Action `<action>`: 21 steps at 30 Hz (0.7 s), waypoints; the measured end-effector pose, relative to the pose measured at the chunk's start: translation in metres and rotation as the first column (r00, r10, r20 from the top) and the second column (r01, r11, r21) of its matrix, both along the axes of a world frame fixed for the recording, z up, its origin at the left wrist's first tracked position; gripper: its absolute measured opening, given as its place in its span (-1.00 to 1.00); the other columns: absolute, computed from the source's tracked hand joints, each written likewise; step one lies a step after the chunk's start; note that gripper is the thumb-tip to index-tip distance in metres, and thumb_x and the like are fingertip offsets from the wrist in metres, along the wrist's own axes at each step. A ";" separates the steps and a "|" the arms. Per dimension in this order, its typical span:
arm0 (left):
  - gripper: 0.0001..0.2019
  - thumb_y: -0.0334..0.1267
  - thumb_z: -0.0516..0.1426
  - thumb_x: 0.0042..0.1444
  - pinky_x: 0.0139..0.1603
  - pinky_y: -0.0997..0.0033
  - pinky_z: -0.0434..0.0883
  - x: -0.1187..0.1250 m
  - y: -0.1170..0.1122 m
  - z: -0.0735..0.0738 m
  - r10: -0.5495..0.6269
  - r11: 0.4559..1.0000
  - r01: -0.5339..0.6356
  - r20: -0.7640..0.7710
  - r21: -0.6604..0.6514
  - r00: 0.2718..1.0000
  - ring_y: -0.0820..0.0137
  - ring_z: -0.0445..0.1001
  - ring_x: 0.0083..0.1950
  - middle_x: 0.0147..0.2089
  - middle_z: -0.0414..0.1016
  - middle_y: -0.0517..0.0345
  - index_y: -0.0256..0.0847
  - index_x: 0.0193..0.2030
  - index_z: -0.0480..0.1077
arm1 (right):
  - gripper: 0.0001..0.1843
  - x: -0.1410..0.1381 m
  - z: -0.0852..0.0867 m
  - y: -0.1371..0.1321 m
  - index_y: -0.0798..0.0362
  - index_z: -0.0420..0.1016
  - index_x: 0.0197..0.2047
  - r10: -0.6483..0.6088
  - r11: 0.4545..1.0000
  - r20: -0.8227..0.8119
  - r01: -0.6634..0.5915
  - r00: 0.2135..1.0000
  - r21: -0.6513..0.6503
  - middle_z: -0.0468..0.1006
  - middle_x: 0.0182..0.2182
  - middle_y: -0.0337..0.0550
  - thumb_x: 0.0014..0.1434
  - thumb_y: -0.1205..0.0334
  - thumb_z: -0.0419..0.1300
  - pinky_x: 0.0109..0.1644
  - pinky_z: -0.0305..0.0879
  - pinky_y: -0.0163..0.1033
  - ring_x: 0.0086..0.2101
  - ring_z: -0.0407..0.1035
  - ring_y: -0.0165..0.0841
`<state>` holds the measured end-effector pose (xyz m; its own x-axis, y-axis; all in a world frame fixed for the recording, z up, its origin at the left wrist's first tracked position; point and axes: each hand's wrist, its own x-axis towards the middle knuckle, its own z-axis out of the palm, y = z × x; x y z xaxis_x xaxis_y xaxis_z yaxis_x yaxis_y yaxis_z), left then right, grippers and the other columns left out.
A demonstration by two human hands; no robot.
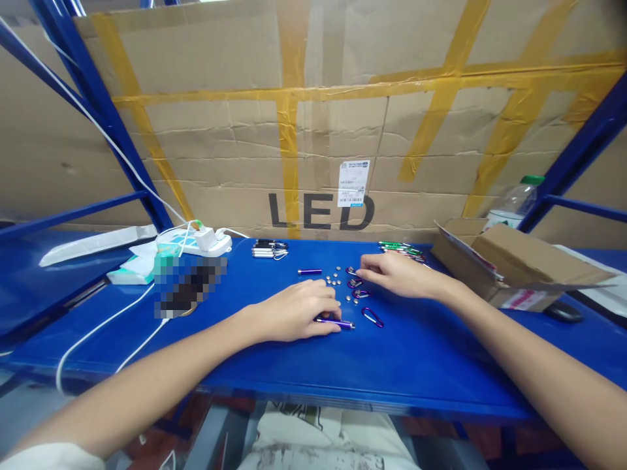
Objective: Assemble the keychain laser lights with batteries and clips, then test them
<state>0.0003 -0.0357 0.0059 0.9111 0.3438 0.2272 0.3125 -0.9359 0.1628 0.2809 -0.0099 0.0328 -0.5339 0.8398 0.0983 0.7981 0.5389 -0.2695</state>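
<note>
My left hand lies on the blue table with its fingers curled over a small purple flashlight tube, gripping it. My right hand reaches to the middle of the table, fingertips pinched at a purple keyring part. Between the hands lie several small silver button cells, another purple tube and a purple carabiner.
A white power strip with cables sits at the back left beside a blurred object. Silver and black flashlights lie behind, green ones at back right. An open cardboard box and a plastic bottle stand right. A taped cardboard wall backs the table.
</note>
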 end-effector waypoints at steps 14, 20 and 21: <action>-0.85 -0.21 0.29 0.37 -0.06 0.40 0.43 -0.001 0.002 0.008 0.142 0.883 -0.025 0.216 -0.468 0.966 0.39 0.54 -0.15 -0.04 0.67 0.12 -0.19 0.01 0.57 | -0.61 -0.001 -0.008 0.003 -0.06 0.26 -0.38 -0.032 0.997 0.022 0.031 0.999 0.074 0.51 -0.52 -0.19 0.48 -0.02 0.02 -0.31 0.05 -0.20 -0.49 0.34 -0.27; -0.78 -0.29 0.23 0.42 0.03 0.35 0.44 0.000 0.002 0.009 0.148 0.867 -0.008 0.242 -0.498 0.959 0.36 0.56 -0.05 0.05 0.66 0.07 -0.18 0.15 0.56 | -0.62 -0.001 -0.008 0.002 -0.05 0.29 -0.36 -0.019 0.996 0.018 0.017 1.000 0.085 0.53 -0.49 -0.17 0.49 -0.02 0.01 -0.31 0.05 -0.20 -0.47 0.35 -0.26; -0.77 -0.29 0.21 0.43 0.08 0.32 0.44 0.000 0.002 0.009 0.126 0.882 0.006 0.250 -0.470 0.960 0.33 0.57 0.01 0.07 0.65 0.05 -0.17 0.17 0.56 | -0.62 -0.001 -0.008 0.002 -0.05 0.29 -0.36 -0.024 0.996 0.022 0.022 0.999 0.089 0.54 -0.49 -0.16 0.49 -0.02 0.01 -0.31 0.05 -0.20 -0.47 0.36 -0.26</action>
<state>-0.0001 -0.0335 0.0144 0.8134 0.5214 0.2581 0.2486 -0.7125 0.6561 0.2794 -0.0078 0.0252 -0.5176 0.8403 0.1610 0.8160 0.5414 -0.2024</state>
